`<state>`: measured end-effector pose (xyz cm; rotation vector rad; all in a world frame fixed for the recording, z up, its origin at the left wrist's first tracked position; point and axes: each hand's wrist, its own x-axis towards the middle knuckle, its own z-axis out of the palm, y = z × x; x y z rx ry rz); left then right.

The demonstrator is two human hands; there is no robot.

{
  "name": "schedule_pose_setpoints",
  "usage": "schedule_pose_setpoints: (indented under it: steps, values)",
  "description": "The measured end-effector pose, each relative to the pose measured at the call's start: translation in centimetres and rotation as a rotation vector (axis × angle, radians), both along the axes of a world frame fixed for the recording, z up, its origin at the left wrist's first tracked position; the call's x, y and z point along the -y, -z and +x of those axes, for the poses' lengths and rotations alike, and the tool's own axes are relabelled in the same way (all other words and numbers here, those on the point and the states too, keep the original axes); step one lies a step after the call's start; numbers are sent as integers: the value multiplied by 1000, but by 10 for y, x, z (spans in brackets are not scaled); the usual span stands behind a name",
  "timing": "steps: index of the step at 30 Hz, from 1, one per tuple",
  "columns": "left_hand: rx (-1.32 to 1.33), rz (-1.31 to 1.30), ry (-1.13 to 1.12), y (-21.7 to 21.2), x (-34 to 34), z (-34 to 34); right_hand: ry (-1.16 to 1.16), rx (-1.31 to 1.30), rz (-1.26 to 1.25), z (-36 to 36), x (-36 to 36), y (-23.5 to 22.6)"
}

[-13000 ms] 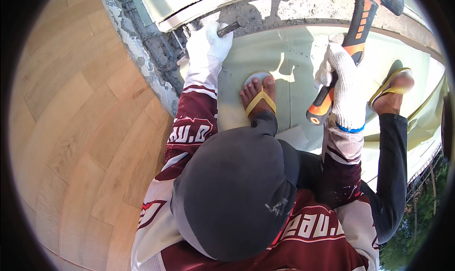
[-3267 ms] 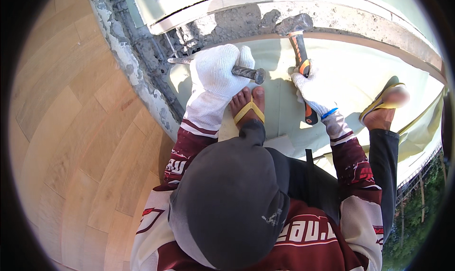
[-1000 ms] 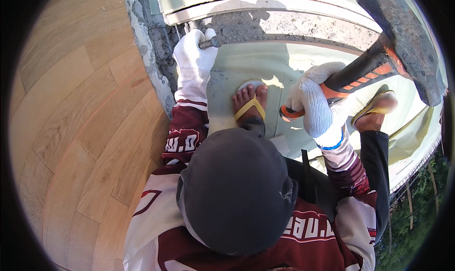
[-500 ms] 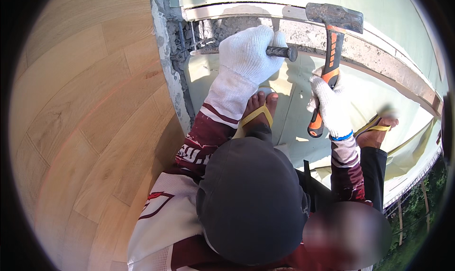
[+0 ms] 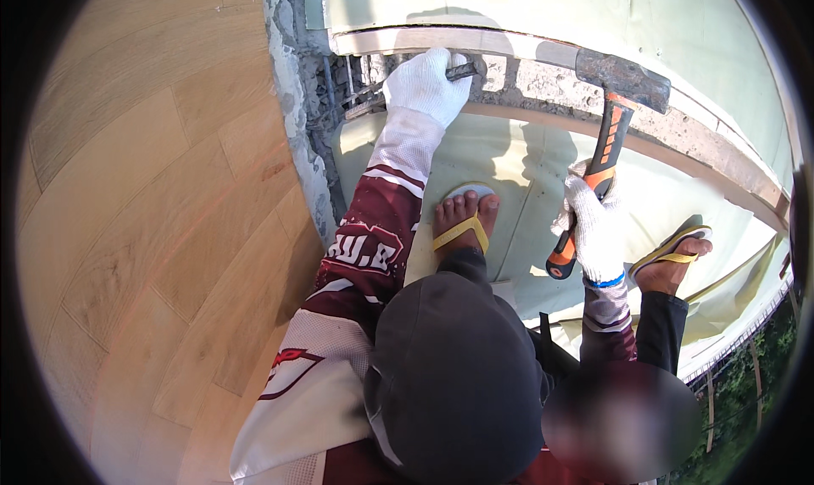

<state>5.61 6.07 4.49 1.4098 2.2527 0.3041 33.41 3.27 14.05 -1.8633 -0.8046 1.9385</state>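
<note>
My left hand (image 5: pixel 426 91), in a white knit glove, is closed around a dark steel chisel (image 5: pixel 460 72). The struck end of the chisel sticks out to the right of the fist. Its other end runs left into a rough concrete channel (image 5: pixel 543 85), beside thin exposed steel bars (image 5: pixel 349 74); the tip itself is hard to make out. My right hand (image 5: pixel 593 222), gloved too, grips the lower handle of a hammer (image 5: pixel 612 133) with black and orange grip. Its blocky, worn steel head is raised to the upper right, apart from the chisel.
Pale wooden strips (image 5: pixel 424 39) border the channel, with light green sheeting (image 5: pixel 526 180) on both sides. At left, wood-look flooring (image 5: pixel 161 231) ends at a broken concrete edge (image 5: pixel 292 103). Sandalled feet (image 5: pixel 462 222) stand on the sheeting. A dark cap (image 5: pixel 458 375) covers the lower middle. Greenery (image 5: pixel 738 392) lies lower right.
My left hand has shifted left with the chisel, whose struck end now sits farther left and higher. The hammer has moved right and slightly down, still in my right hand.
</note>
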Motion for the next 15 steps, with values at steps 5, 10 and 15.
schedule_pose_setpoints:
  steps: [5, 10, 15]
  values:
    - [-28, -42, 10, 7, 3, 2, 179, -73, 105, -13, 8, 8]
    - [-60, -187, 15, 21, 15, 2, -590, 101, 448, -33, 15, 23]
    - [-65, -340, 167, 22, 27, -4, -414, 61, 17, -39, 5, -2]
